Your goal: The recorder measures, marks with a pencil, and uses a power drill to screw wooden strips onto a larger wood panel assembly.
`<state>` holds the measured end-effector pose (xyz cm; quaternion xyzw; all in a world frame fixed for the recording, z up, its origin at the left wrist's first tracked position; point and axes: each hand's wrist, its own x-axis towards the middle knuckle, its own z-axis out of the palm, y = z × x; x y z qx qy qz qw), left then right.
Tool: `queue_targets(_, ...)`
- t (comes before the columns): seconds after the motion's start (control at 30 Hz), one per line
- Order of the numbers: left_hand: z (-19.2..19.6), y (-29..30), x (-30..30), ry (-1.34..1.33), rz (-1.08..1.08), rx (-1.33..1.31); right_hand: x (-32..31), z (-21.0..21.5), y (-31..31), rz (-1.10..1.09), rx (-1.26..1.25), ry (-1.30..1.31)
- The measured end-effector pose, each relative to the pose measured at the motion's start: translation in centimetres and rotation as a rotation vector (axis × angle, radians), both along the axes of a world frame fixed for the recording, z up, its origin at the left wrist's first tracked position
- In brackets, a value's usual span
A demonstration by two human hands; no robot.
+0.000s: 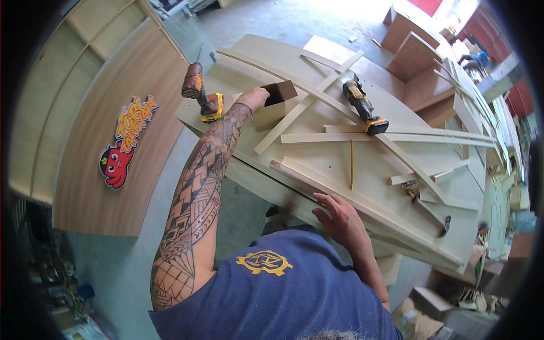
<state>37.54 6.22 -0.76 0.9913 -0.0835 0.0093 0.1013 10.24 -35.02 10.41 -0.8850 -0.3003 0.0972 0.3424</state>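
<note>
My left hand [254,98], at the end of the tattooed arm, is closed at the left rim of an open cardboard box [271,118]; the fingertips are partly hidden. A drill [202,93] with a yellow-edged battery stands just left of the box, its long bit pointing up and away. My right hand [343,221] is open over the near edge of the workbench [317,153], with thumb and fingers apart and nothing in it. Beside it runs a long wooden strip [368,209] along that edge.
Crossed wooden strips [317,93] lie on the bench with a cordless power tool [364,107], a yellow pencil-like stick [352,164], a small drill [412,190] and a hammer [445,226]. A wooden panel with a red cartoon sign [118,164] stands left. Wooden boxes [416,56] are behind.
</note>
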Motion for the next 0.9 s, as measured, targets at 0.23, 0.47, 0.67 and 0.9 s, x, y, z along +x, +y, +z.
queue_targets(0.23, -1.3, -1.5, 1.5, -0.01, 0.112, 0.134, -1.5, -2.8, -0.4, -0.168, -0.105, 0.046)
queue_targets(0.47, 1.9, -1.8, -1.5, -0.213, 0.139, 0.034, -1.3, -5.3, -2.0, -0.321, -0.049, 0.095)
queue_targets(0.67, 7.9, -8.2, -12.3, -0.24, 0.03, -0.797, 2.6, -6.7, 2.8, -0.437, 0.687, 0.613)
queue_targets(0.9, 5.4, -13.5, -21.0, -0.241, -0.36, -0.912, 7.5, -13.7, 8.3, -0.638, 1.553, 1.325)
